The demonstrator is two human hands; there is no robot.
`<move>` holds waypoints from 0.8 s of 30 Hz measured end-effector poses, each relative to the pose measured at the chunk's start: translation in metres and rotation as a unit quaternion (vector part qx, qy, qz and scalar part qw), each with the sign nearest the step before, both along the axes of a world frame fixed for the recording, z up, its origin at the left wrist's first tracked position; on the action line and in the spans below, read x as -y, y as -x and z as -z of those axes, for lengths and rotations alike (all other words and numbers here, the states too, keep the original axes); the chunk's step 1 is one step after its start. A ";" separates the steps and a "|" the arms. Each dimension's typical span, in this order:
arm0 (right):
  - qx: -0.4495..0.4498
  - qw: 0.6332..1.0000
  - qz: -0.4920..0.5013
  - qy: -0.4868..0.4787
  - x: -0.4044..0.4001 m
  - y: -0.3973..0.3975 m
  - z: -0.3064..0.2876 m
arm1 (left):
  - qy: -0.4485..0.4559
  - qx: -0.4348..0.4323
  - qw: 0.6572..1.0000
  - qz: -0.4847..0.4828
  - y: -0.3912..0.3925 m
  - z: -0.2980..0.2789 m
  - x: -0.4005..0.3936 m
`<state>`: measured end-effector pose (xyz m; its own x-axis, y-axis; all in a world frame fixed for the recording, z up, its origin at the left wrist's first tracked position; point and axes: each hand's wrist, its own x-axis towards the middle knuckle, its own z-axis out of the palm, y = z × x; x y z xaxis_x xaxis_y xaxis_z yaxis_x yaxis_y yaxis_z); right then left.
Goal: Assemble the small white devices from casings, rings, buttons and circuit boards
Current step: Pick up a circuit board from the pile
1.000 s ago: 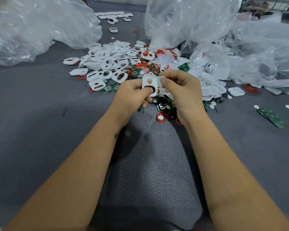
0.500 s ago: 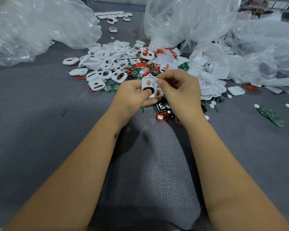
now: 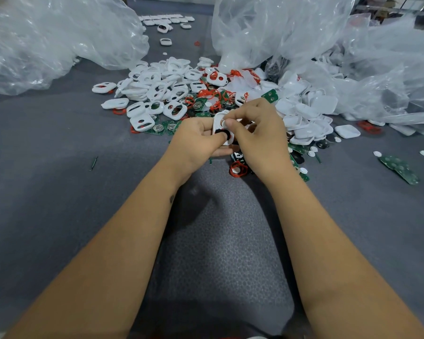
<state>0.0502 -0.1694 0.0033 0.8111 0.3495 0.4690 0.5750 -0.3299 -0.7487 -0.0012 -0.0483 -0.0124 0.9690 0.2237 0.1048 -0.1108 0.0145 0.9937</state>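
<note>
1. Head view: the left hand (image 3: pixel 196 138) holds a white casing (image 3: pixel 217 123) upright between both hands, above the grey table (image 3: pixel 59 192); its fingers curl round the casing's left edge and its thumb presses on a black button (image 3: pixel 223 133) seated in the casing's lower opening.
2. The right hand (image 3: pixel 260 133) meets the casing from the right, its thumb and forefinger pinched together on a small white round button (image 3: pixel 223 122) at the casing's upper opening; the other fingers are curled.
3. Just below the hands a red ring (image 3: pixel 238 168) lies on the table with a white disc inside it, next to dark parts partly hidden by the right wrist.
4. Behind the hands spreads a heap of white casings (image 3: pixel 157 86) with openings, mixed with red rings and green circuit boards (image 3: pixel 162 127).
5. To the right of the heap lie solid white covers (image 3: pixel 313 118), one (image 3: pixel 347 131) a little apart.
6. A green board (image 3: pixel 399 168) and loose white discs lie well to the right.
7. Clear plastic bags (image 3: pixel 59 37) stand at the left and right rear.
8. A row of white pieces (image 3: pixel 167 19) lies at the far edge.
</note>
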 end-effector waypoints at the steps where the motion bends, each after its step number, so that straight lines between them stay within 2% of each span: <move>1: 0.004 1.000 0.003 0.001 -0.001 -0.001 0.001 | -0.001 -0.002 1.000 0.001 0.000 0.000 0.000; 7: 0.059 0.998 0.022 0.007 -0.002 -0.001 0.005 | -0.003 -0.008 1.000 0.009 -0.001 0.001 0.000; 9: 0.052 0.998 0.025 -0.011 -0.002 0.000 0.005 | -0.001 -0.004 1.000 0.017 0.000 0.001 0.000; 14: -0.114 0.990 0.009 -0.088 -0.004 -0.002 0.003 | 0.007 0.012 1.000 0.022 0.002 -0.001 0.002; 16: -0.140 0.986 -0.006 -0.087 -0.004 -0.004 0.004 | -0.002 0.012 1.000 0.016 0.002 -0.001 0.002; 19: -0.125 0.989 -0.014 -0.079 -0.004 -0.003 0.005 | 0.005 0.001 1.000 0.001 0.001 -0.001 0.002; 24: -0.082 0.996 -0.011 -0.034 -0.005 -0.002 0.008 | 0.090 -0.021 0.996 0.014 0.002 -0.006 0.004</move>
<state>0.0527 -0.1646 -0.0046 0.8709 0.3407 0.3541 0.4501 -0.2642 -0.8530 -0.0036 -0.0525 -0.0062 0.9777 0.2084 0.0247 -0.0664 0.1956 0.9784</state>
